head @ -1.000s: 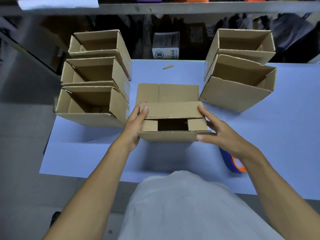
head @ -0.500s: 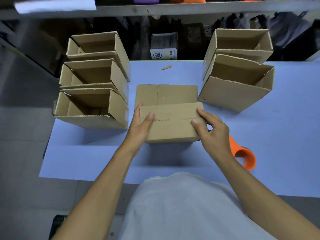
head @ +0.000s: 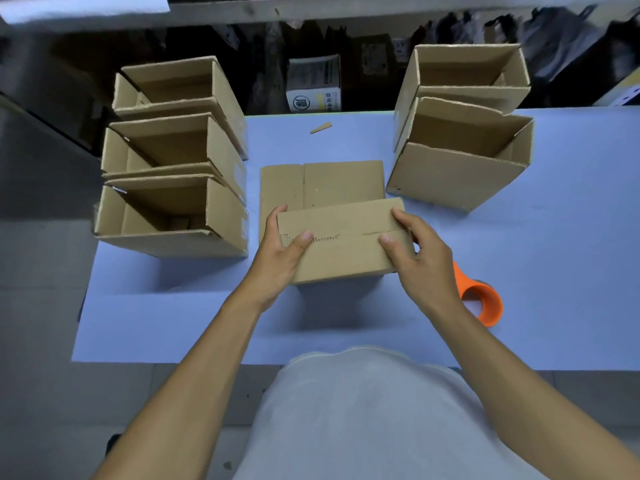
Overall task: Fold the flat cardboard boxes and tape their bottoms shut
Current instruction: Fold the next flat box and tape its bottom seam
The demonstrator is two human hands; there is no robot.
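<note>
Now both hands — left hand and right hand — are gripping the box near the table's front edge, thumbs pressing its closed flaps.

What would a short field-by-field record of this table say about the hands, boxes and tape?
Left hand: grips the box in hand, thumb on the flap seam
Right hand: grips its other end, thumb on the seam
Seam: flaps closed, no tape visible
Tape dispenser: orange, on the table, beside the right wrist
Folded boxes: three at left, two at right, open tops up
</note>
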